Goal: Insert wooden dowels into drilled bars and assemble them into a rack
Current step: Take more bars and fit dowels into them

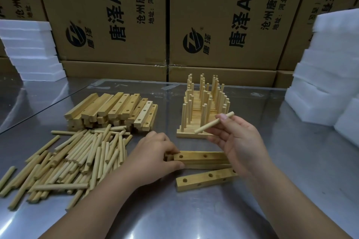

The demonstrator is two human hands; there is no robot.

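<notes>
At the left of the table point(194, 217) lies a pile of loose dowels point(73, 161), with a stack of drilled bars point(114, 110) just behind it and bars with upright dowels point(204, 106) to the right of that stack. In front of those, a farther bar point(204, 156) lies just behind a nearer bar point(206, 179); the left hand point(155, 157) grips the farther bar's left end and the right hand point(239, 141) holds a dowel point(213, 125) above its right end. Cartons point(213, 25) line the back, with foam slabs point(33, 52) stacked at either side.

The steel table point(213, 215) carries loose dowels point(64, 161), stacked drilled bars point(114, 110), pegged bars point(204, 106), two loose bars point(206, 179) and foam blocks point(326, 83).
</notes>
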